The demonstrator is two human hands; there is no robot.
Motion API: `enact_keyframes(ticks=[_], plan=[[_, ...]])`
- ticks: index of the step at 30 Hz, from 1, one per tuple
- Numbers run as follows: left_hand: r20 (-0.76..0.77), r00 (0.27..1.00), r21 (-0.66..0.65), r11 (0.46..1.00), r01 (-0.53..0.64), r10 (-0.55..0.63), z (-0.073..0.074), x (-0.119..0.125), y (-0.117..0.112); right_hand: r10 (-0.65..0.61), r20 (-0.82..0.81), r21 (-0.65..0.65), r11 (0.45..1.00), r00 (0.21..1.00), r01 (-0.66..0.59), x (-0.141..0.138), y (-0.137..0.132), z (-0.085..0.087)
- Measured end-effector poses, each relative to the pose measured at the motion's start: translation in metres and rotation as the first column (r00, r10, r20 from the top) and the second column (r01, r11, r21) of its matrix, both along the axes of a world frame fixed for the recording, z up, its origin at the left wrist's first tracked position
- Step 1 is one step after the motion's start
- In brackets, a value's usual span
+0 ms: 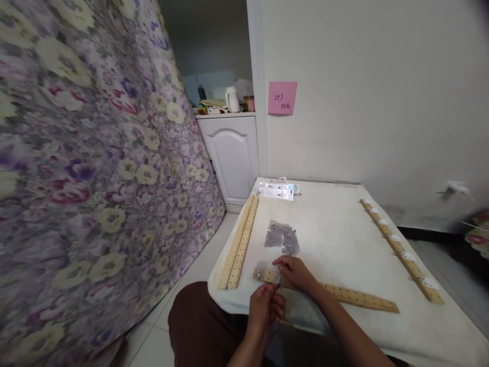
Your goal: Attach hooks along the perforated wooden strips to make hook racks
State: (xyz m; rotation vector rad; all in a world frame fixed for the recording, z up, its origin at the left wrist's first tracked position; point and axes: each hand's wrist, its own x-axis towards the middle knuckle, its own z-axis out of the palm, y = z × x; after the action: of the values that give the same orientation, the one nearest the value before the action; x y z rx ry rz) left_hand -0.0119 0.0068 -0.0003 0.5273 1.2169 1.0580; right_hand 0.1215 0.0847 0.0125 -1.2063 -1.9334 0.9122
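Note:
A light wooden strip with rows of holes (359,298) lies across the near part of the table. Both my hands meet near its left end. My left hand (263,306) is at the strip's front edge, its fingers curled in and the thumb and forefinger together; what they pinch is too small to make out. From above, my right hand (297,274) reaches over the strip, fingertips closed beside a small clear, shiny piece (278,279). Another small clear piece (260,273) sits at the strip's left tip. Beyond my hands lies a pile of small clear plastic packets (282,237).
Two more perforated strips (240,244) lie side by side along the left edge. On the right, a strip (401,252) carries several white pieces. Clear blister packaging (275,191) rests at the back. A floral curtain (114,178) hangs left, a wall (362,102) stands behind.

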Motion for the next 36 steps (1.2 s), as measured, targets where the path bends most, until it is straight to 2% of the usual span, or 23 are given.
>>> enact_keyframes(ticks=[12,17,28,36], plan=[[0.002,0.998,-0.018,0.997,-0.068,0.068,0.001,0.000,0.006,-0.049,0.042,0.008,0.999,0.998,0.049,-0.009,0.003,-0.012],[-0.029,0.997,-0.036,0.996,-0.077,0.076,0.001,0.000,0.008,-0.047,0.075,-0.028,0.998,0.996,0.049,-0.010,0.005,-0.015],[-0.085,0.988,0.010,0.992,-0.126,0.126,-0.007,0.000,0.008,-0.055,0.115,-0.048,0.997,0.992,0.060,-0.011,0.006,-0.019],[-0.107,0.987,0.016,0.993,-0.118,0.119,-0.002,0.000,0.007,-0.063,0.114,-0.049,0.996,0.992,0.069,-0.010,0.003,-0.019]])
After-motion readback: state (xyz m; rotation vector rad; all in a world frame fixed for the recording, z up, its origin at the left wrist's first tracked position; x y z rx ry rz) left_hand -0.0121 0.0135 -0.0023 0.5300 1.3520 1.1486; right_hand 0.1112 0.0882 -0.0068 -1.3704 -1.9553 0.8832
